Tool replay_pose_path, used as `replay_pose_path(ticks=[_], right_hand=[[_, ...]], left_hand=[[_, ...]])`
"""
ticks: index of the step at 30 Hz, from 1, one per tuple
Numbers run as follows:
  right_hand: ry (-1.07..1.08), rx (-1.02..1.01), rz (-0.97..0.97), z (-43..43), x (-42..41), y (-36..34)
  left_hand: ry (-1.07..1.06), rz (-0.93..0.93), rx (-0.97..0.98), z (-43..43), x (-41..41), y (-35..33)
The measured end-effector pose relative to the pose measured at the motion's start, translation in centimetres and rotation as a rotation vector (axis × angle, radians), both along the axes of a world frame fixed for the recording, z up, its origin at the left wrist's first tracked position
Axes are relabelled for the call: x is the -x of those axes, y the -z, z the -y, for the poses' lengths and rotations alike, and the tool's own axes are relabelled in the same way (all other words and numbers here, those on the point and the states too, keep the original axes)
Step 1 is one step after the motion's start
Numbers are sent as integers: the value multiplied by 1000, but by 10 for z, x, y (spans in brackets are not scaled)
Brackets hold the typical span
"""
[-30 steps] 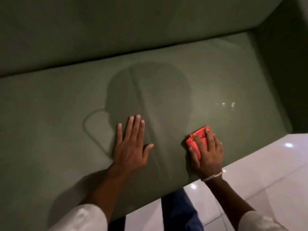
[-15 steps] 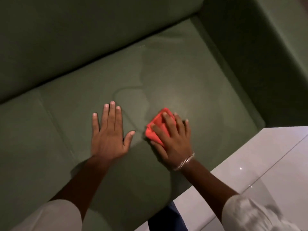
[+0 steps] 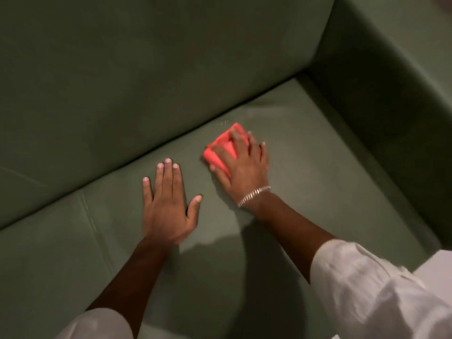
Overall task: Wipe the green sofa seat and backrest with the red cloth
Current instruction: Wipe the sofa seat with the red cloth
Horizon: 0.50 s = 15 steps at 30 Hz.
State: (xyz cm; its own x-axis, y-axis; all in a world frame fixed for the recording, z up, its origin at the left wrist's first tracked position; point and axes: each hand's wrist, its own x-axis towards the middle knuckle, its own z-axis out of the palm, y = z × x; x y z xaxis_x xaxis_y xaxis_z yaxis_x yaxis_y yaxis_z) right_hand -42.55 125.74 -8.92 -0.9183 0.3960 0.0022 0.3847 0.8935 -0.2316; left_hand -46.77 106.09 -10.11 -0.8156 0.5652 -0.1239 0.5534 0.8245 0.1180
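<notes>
The green sofa seat (image 3: pixel 318 196) fills the lower part of the head view, with the backrest (image 3: pixel 146 69) rising behind it. My right hand (image 3: pixel 244 165) presses the folded red cloth (image 3: pixel 223 149) flat on the seat, close to the crease under the backrest. Fingers cover most of the cloth; only its left and far edges show. My left hand (image 3: pixel 168 206) lies palm down on the seat, fingers spread, just left of the cloth and holding nothing.
The sofa's right armrest (image 3: pixel 396 81) walls in the seat on the right. A seam (image 3: pixel 93 221) between seat cushions runs left of my left hand. A white glossy floor (image 3: pixel 440 260) shows at the lower right corner.
My right hand has slid the red cloth from the seat's front edge back toward the backrest crease. My left hand has moved forward with it, and the view has shifted toward the armrest.
</notes>
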Motion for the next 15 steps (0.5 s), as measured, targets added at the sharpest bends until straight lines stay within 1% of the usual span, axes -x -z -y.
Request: replay_pose_path(ticks=[1,2,3,6,7,8,10,12,14,15], right_hand=[[-63,-27,1,1,-15,1],[-57,-37,-1,-2,-26,2],[16,-28,-6,-8,-27,3],[401,61,1,-24,21,-1],[473,96,6,-21,44,-4],[492,100,10,-14,63,-6],[458,74,20,11,81,-6],[405,78,49,38,80,-6],[276,82,83,68,72,-7],[163,68,91,86,67,-10]], left_hand=[[-24,3,2,4,3,-1],[-41,1,8,10,7,-2],[-43,-2,16,17,11,-3],[-9,-3,29,36,22,-2],[-15,-3,25,42,26,-2],[-32,0,24,48,29,-2],[-68,22,29,61,31,-6],[-73,54,22,75,28,-13],[-45,49,4,89,27,-27],[-24,25,-8,96,28,-38]])
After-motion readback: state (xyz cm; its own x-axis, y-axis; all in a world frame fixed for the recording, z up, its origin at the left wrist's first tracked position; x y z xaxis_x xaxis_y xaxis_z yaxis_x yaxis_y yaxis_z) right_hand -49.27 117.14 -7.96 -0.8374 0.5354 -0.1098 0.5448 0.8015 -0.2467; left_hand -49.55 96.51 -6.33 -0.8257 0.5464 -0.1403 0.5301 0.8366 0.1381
